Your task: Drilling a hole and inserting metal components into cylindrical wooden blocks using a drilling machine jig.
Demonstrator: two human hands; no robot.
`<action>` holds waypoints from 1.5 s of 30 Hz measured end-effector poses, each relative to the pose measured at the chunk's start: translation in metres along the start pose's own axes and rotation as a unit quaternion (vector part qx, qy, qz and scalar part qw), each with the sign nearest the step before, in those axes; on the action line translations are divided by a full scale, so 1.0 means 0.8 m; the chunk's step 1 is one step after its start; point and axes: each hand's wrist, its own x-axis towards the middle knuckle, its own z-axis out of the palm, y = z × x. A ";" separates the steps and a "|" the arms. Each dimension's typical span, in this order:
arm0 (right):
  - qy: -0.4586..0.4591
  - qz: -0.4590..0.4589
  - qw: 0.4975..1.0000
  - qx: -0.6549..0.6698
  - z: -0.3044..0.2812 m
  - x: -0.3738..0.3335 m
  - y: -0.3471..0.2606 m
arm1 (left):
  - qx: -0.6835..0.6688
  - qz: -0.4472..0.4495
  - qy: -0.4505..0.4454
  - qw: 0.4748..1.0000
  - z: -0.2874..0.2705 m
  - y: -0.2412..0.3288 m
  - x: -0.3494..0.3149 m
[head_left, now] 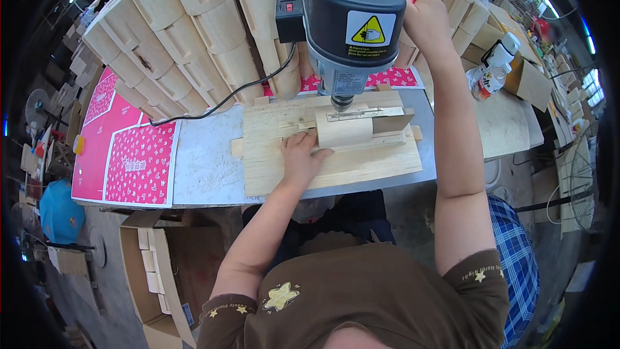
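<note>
A drill press (352,13) with a dark housing stands over the work, its chuck (342,101) pointing down at a pale wooden block (345,132) with a rounded top. The block sits in a wooden jig on a flat wooden board (278,178). At the block's left end is my left hand (302,158), its fingers against the end and its thumb along the front lower edge. Up at the right side of the press, my right hand (423,13) is closed round a handle with a red end, mostly hidden by the fingers. The chuck covers part of the block's slotted top.
Stacked wooden blocks (187,32) rise behind the press. A black cable (239,94) crosses the metal tabletop (206,161), near pink printed sheets (139,165). On the right are bottles (487,81) and a cardboard box (526,81); an open carton (142,291) stands below left.
</note>
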 end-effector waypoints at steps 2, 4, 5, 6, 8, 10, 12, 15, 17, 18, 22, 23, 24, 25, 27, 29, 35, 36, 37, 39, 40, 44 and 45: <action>0.017 0.017 0.996 0.088 -0.026 -0.021 -0.036 | 0.002 -0.011 -0.008 1.000 -0.006 -0.003 -0.002; -0.010 -0.010 0.997 0.080 -0.055 -0.049 -0.054 | 0.017 -0.010 -0.015 1.000 -0.008 -0.005 -0.003; -0.023 -0.001 0.996 0.086 -0.066 -0.068 -0.057 | 0.014 -0.006 -0.016 1.000 -0.007 -0.004 0.000; -0.038 0.006 0.995 0.095 -0.069 -0.089 -0.059 | 0.012 -0.014 -0.033 0.999 -0.008 -0.005 0.000; -0.016 0.004 0.989 0.148 -0.061 -0.137 -0.066 | 0.012 -0.027 -0.046 0.998 -0.008 -0.011 -0.003; 0.018 -0.020 0.989 0.147 -0.049 -0.172 -0.058 | 0.015 -0.023 -0.043 0.999 -0.008 -0.010 -0.003; 0.012 -0.024 0.986 0.162 -0.034 -0.203 -0.044 | 0.006 -0.030 -0.054 0.998 -0.010 -0.001 0.000; 0.073 -0.061 0.985 0.141 0.011 -0.236 -0.023 | 0.000 -0.021 -0.050 0.999 -0.004 -0.003 0.001; 0.084 -0.060 0.981 0.165 0.024 -0.243 -0.018 | 0.003 -0.004 -0.033 0.999 -0.001 -0.006 -0.003; 0.088 -0.053 0.976 0.190 0.025 -0.244 -0.016 | 0.003 -0.008 -0.036 0.999 -0.001 -0.006 -0.003; 0.102 -0.113 0.971 0.182 -0.001 -0.218 -0.022 | -0.001 -0.015 -0.030 0.999 -0.001 -0.010 -0.006; 0.108 -0.097 0.971 0.191 -0.012 -0.200 -0.031 | 0.002 -0.013 -0.026 1.000 -0.004 -0.010 -0.006; 0.113 -0.079 0.970 0.198 -0.024 -0.173 -0.040 | -0.008 -0.025 -0.027 0.999 -0.006 -0.009 -0.006; 0.109 -0.041 0.971 0.210 -0.032 -0.142 -0.056 | -0.015 -0.039 -0.027 0.999 -0.009 -0.009 -0.007; 0.075 0.029 0.981 0.175 -0.037 -0.081 -0.064 | -0.043 -0.063 -0.042 0.996 -0.017 0.003 -0.001; 0.045 0.057 0.988 0.136 -0.017 -0.032 -0.045 | -0.069 -0.089 -0.053 0.992 -0.016 0.008 0.003; -0.055 0.127 0.940 0.310 -0.009 -0.034 -0.025 | -0.158 -0.100 -0.012 0.982 0.000 -0.006 -0.003; -0.061 0.129 0.940 0.310 -0.011 -0.052 -0.014 | -0.135 -0.073 -0.009 0.988 -0.002 -0.009 -0.002; -0.127 0.119 0.929 0.326 -0.007 -0.075 0.003 | -0.112 -0.046 -0.008 0.993 -0.003 -0.012 -0.001; -0.264 0.032 0.933 0.242 -0.016 -0.127 0.034 | -0.126 -0.019 -0.005 0.992 -0.005 -0.008 0.009; -0.337 -0.051 0.929 0.147 -0.020 -0.153 0.042 | -0.134 0.009 0.004 0.991 -0.009 -0.007 0.011; -0.388 -0.027 0.920 0.041 -0.005 -0.216 0.048 | -0.158 -0.025 -0.026 0.987 -0.034 -0.010 0.010; -0.379 -0.018 0.924 0.040 -0.003 -0.218 0.044 | -0.168 -0.021 -0.024 0.985 -0.048 -0.012 0.007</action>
